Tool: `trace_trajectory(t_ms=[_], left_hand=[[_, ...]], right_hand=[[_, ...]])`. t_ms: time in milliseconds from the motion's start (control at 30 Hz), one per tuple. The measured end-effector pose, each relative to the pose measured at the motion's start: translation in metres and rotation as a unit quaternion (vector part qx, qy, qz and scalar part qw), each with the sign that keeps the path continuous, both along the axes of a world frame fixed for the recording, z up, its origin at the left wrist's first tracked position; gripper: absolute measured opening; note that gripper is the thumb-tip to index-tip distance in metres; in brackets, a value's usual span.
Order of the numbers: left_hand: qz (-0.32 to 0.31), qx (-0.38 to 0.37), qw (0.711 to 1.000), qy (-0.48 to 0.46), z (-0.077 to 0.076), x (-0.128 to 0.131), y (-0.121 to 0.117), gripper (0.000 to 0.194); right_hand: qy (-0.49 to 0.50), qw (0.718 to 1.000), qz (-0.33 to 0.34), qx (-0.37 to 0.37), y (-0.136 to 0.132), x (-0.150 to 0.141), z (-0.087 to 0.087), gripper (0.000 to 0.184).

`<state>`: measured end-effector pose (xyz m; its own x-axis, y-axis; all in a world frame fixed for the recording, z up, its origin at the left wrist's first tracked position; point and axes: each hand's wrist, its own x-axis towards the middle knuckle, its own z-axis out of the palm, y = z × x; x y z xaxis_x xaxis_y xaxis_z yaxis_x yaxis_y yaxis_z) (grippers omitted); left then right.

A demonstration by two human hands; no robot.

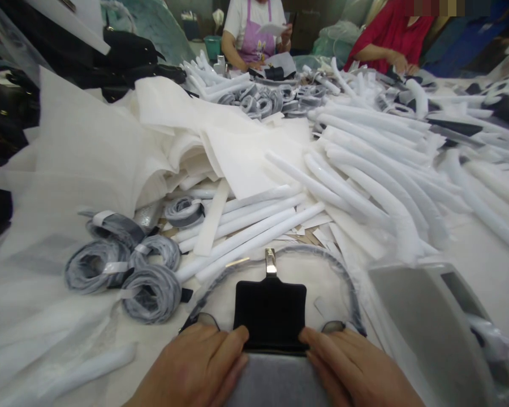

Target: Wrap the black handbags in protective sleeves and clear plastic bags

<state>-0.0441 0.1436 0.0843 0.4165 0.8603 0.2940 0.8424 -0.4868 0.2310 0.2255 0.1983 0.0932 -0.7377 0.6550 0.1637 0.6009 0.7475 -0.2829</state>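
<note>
A small black handbag (271, 316) lies at the near edge of the table, its flap with a gold clasp (270, 262) pointing away from me. A wrapped strap (322, 261) arcs around behind it. My left hand (199, 367) grips the bag's left side and my right hand (356, 370) grips its right side, fingers curled over the edges. A grey pouch or sheet (275, 381) lies under the bag between my wrists.
Coiled wrapped straps (123, 265) lie to the left. White foam tubes (365, 181) and white fabric sheets (110, 152) cover the table. A grey box (428, 322) stands at the right. Two people (254, 34) work at the far side.
</note>
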Motion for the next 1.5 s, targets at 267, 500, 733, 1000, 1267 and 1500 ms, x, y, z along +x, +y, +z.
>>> trace_trajectory(t_ms=[267, 500, 733, 1000, 1267, 1500], left_hand=[[0.010, -0.034, 0.994, 0.105, -0.020, 0.010, -0.002, 0.032], [-0.016, -0.093, 0.981, 0.172, -0.017, 0.010, 0.000, 0.015], [-0.057, 0.094, 0.991, 0.080, -0.024, 0.032, -0.005, 0.041], [-0.070, 0.105, 0.988, 0.086, -0.036, 0.020, -0.022, 0.030], [-0.076, 0.085, 0.990, 0.082, -0.043, 0.015, -0.025, 0.036], [-0.013, 0.019, 1.000, -0.015, -0.035, 0.020, -0.034, 0.046]], right_hand=[[-0.136, 0.986, -0.021, -0.091, 0.008, -0.013, -0.027, 0.048], [-0.067, 0.995, -0.021, -0.064, 0.003, -0.013, -0.030, 0.033], [0.045, 0.997, -0.006, 0.056, -0.001, -0.015, -0.029, 0.028], [0.073, 0.993, -0.083, -0.045, -0.001, -0.010, -0.034, 0.030], [0.073, 0.970, -0.147, -0.177, 0.006, -0.015, -0.030, 0.068], [0.185, 0.974, -0.007, -0.133, 0.001, -0.003, -0.010, 0.035]])
